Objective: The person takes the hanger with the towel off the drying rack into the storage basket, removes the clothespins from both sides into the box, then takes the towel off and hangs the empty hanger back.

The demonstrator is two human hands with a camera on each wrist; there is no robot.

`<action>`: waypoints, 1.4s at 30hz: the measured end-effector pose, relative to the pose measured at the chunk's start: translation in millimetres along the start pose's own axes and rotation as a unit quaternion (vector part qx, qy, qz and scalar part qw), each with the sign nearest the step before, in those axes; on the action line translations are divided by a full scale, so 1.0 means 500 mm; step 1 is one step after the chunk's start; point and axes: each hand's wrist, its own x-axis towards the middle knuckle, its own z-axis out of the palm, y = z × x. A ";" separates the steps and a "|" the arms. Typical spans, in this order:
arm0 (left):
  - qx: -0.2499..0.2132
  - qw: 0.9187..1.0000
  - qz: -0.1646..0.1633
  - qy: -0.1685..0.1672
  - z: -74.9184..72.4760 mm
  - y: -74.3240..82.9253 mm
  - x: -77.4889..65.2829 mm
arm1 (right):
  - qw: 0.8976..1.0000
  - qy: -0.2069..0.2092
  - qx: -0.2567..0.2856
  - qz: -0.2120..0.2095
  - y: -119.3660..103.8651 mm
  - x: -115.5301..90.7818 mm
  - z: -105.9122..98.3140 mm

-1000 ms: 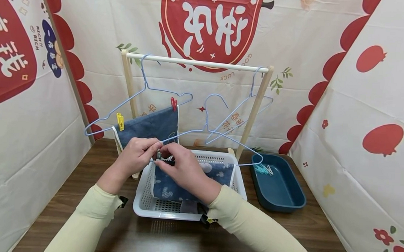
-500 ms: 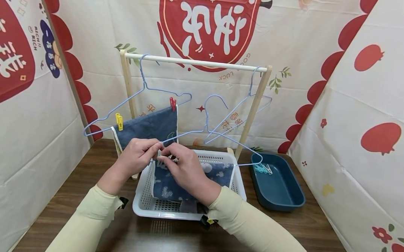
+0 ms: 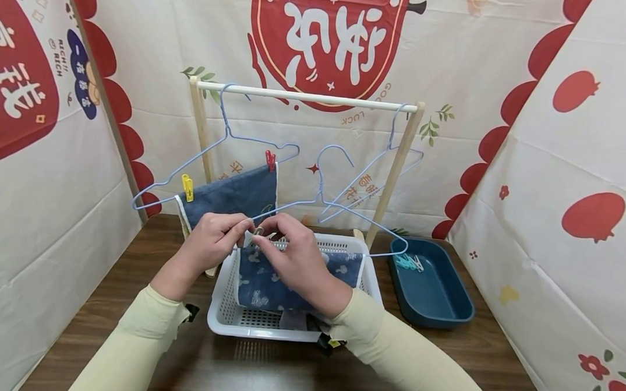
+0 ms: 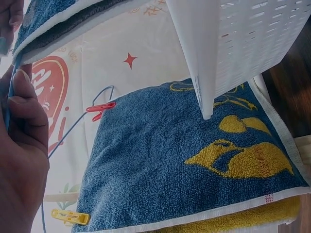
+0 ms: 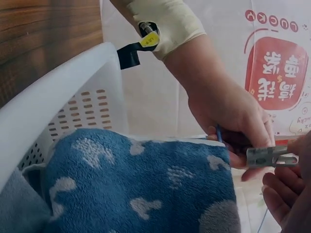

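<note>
My left hand (image 3: 213, 242) grips the left end of a blue wire hanger (image 3: 320, 184), held above the white basket. A blue towel with pale patterns (image 5: 141, 179) is folded over the hanger's lower bar. Between thumb and fingers my right hand (image 3: 300, 259) pinches a grey clothespin (image 5: 269, 157), just beside the left fingertips and near the towel's upper left corner. The right wrist view shows the clothespin level, with its jaws pointing at the left hand. In the left wrist view, the left hand (image 4: 29, 126) has its thumb along the blue wire.
A wooden rack (image 3: 317, 98) bears another hanger with a blue towel (image 3: 234, 192) fixed by yellow (image 3: 188, 188) and red (image 3: 270, 160) clothespins. An unladen hanger (image 3: 391, 149) hangs at the right. The white basket (image 3: 265, 333) holds cloth. Turquoise clothespins (image 3: 407, 262) lie in a dark tray (image 3: 434, 294).
My right hand has shifted a little to the right, and the clothespin has turned from upright to tilted. The left hand and the hanger have stayed in place.
</note>
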 end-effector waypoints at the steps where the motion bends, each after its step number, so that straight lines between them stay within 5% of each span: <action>1: 0.002 1.000 0.000 0.000 0.000 0.000 0.000 | 1.000 -0.001 0.007 0.007 -0.002 0.000 -0.005; 7: 0.006 1.000 0.000 -0.001 -0.001 0.002 0.001 | 0.999 -0.014 0.041 0.029 -0.015 -0.008 -0.031; 20: 0.004 1.000 -0.013 -0.005 0.001 0.002 -0.004 | 0.999 -0.001 0.004 0.039 -0.010 -0.036 -0.125; 30: 0.005 1.000 -0.013 -0.004 -0.003 0.001 -0.004 | 0.995 0.088 -0.045 0.015 0.024 -0.043 -0.247; 42: 0.001 1.000 -0.007 0.002 -0.008 0.000 -0.009 | 0.976 0.175 -0.084 0.097 0.077 -0.066 -0.363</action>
